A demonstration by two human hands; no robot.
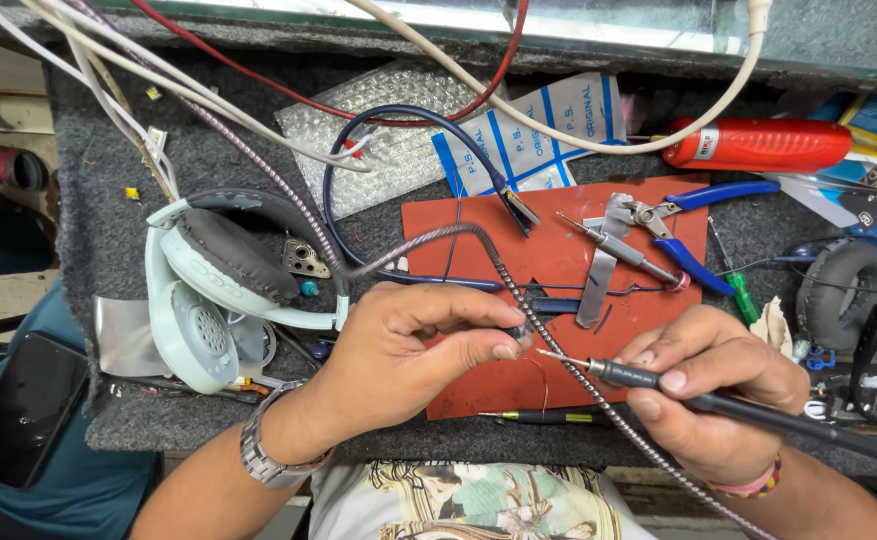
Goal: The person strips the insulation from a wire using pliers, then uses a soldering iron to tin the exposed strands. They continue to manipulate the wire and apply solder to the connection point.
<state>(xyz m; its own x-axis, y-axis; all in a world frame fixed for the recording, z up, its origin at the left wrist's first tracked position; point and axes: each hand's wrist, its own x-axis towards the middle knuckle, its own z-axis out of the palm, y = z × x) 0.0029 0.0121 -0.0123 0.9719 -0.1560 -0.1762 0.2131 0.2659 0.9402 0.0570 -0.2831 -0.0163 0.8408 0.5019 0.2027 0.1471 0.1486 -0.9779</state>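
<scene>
- A silver metal link watch (280,455) is worn on the left wrist.
- A beaded band of red and yellow (753,484) is worn on the right wrist.
- A printed, pale shirt (458,500) is worn.

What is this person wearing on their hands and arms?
Both hands are bare, no gloves, and no sleeves reach the forearms. The left hand has a silver metal link watch on its wrist. The right hand has a thin beaded band, pink, red and yellow, on its wrist.
</scene>
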